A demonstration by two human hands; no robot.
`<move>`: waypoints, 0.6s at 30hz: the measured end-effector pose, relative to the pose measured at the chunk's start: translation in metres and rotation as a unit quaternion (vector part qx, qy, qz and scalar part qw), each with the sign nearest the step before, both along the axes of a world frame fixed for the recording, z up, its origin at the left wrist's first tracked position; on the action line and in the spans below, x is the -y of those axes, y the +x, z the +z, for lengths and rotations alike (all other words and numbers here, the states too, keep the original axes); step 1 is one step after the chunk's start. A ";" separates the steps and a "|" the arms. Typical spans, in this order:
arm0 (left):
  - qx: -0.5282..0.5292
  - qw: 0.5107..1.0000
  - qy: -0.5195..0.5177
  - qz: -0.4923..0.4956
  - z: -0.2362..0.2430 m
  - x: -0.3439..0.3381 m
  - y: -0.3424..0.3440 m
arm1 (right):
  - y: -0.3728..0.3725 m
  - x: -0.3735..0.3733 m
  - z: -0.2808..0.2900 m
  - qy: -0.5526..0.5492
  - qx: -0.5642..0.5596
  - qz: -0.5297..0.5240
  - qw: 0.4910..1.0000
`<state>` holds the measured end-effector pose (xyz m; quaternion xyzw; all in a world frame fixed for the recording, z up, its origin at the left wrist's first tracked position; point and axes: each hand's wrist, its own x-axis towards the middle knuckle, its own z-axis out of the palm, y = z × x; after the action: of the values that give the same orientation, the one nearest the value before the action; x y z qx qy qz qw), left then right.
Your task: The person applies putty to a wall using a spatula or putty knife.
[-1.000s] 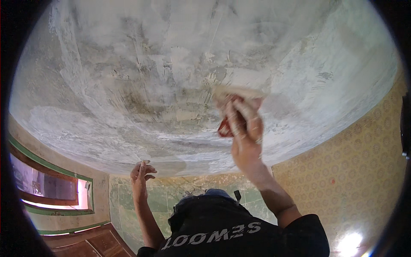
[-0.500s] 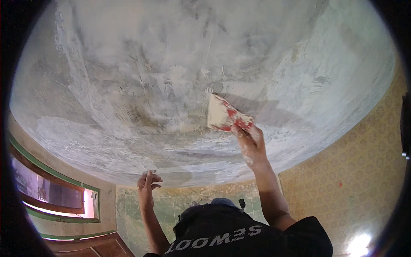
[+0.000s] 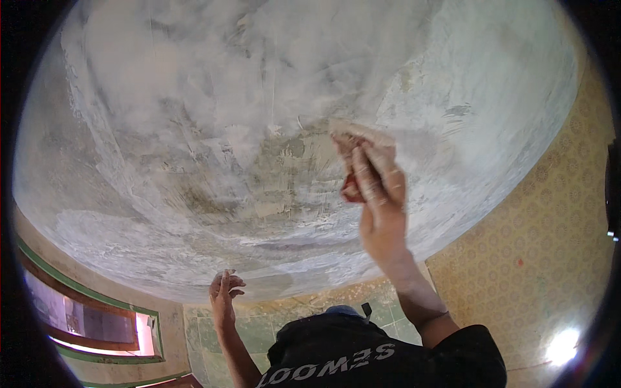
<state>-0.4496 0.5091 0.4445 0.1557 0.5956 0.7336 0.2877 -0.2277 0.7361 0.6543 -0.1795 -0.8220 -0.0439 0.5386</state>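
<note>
A patchy grey-white ceiling (image 3: pixel 213 129) is meeting green wall tiles (image 3: pixel 259 333). The right hand (image 3: pixel 383 187) is pinching a red-and-cream scraper (image 3: pixel 363 134), fingers lying along its face; the scraper is showing blurred before the ceiling's central area, contact unconfirmed. The left hand (image 3: pixel 224 299) is hanging well apart, fingers loosely spread and bending.

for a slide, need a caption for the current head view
Right hand holding a red scraper up to a patchy white-grey ceiling, left hand raised too.
</note>
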 end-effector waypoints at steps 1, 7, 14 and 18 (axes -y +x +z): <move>-0.005 1.000 -0.002 -0.010 0.005 -0.004 0.000 | -0.008 -0.002 -0.017 -0.010 0.006 0.010 1.000; -0.012 1.000 0.004 -0.003 0.003 -0.001 0.001 | -0.010 0.043 -0.112 -0.118 0.135 0.072 0.981; -0.008 1.000 -0.004 -0.004 -0.001 -0.004 0.006 | 0.011 0.028 -0.038 -0.167 -0.048 0.121 0.977; 0.001 1.000 0.003 -0.019 0.001 -0.007 0.005 | 0.003 -0.011 -0.017 0.058 -0.011 -0.041 0.997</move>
<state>-0.4447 0.5161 0.4450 0.1668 0.5901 0.7299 0.3020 -0.2243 0.7472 0.6375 -0.1822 -0.8038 -0.1113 0.5552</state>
